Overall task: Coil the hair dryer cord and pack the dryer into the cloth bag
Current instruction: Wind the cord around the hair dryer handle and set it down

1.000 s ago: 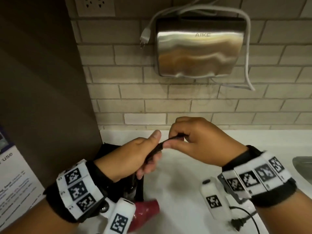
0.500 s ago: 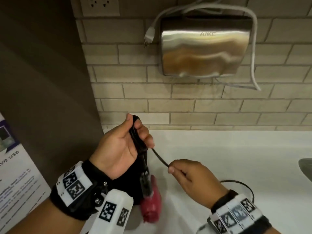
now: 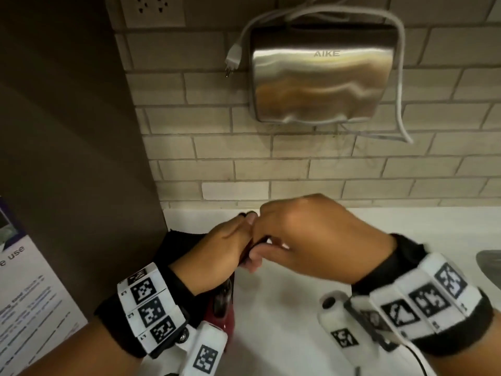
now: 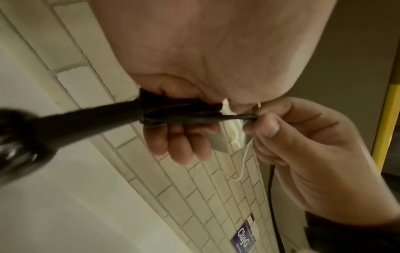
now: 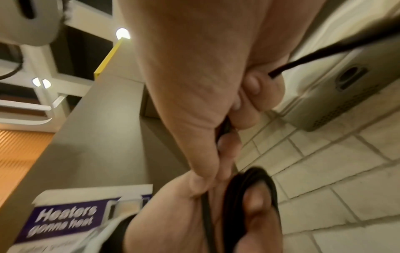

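The left hand (image 3: 217,251) is curled around a bundle of black cord (image 4: 179,114), several loops gathered in its palm, the fingers (image 4: 177,145) wrapped under them. Touching it from the right, the right hand (image 3: 311,240) pinches a strand of the same cord between thumb and forefinger at the bundle's far end, and a free length of cord runs out past its curled fingers in the right wrist view. In that view the loops stand out around the left thumb (image 5: 253,203). Below the left hand hangs the hair dryer (image 3: 221,310), its red body showing just beneath the wrist, with a black neck leading up into the grip as the left wrist view shows. Behind the left wrist lies dark cloth, which seems to be the cloth bag (image 3: 173,245), resting on the white counter (image 3: 284,308) against a brown side panel (image 3: 67,131). Beyond both hands rises a tiled wall (image 3: 203,147), with a steel hand dryer (image 3: 322,77) mounted above them, its white plug (image 3: 233,59) dangling loose beside it. A wall socket (image 3: 151,9) sits above and left of the plug.
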Action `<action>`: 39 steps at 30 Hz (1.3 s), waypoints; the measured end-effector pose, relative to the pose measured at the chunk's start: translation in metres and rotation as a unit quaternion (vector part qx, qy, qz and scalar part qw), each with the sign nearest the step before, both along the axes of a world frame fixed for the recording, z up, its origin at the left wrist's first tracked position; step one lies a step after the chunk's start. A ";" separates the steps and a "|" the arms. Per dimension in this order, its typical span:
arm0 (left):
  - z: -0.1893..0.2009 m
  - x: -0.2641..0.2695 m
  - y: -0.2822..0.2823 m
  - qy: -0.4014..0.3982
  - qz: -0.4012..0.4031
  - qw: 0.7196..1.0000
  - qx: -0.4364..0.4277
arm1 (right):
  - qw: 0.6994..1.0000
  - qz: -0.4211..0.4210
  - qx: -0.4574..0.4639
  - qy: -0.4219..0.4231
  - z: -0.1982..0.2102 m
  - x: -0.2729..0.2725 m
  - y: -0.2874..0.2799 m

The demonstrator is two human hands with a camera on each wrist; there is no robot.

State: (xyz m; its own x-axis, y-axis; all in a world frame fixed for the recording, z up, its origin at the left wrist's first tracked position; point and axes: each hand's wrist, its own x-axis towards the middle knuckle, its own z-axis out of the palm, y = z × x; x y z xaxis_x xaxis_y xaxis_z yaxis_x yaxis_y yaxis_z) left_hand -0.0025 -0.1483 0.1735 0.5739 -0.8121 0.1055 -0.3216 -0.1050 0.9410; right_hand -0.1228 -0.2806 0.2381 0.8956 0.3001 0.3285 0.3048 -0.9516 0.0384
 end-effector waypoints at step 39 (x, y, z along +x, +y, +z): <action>0.008 0.009 0.013 0.215 -0.138 0.967 0.005 | 0.983 -0.074 0.170 -0.001 -0.025 0.026 -0.053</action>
State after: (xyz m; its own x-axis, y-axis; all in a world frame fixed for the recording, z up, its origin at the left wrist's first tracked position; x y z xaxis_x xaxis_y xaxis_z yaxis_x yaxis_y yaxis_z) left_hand 0.0066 -0.1358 0.1817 0.3247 -0.9401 -0.1042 0.0819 -0.0818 0.9933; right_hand -0.0966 -0.3335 0.2135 0.9205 0.0391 0.3887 0.1620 -0.9436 -0.2889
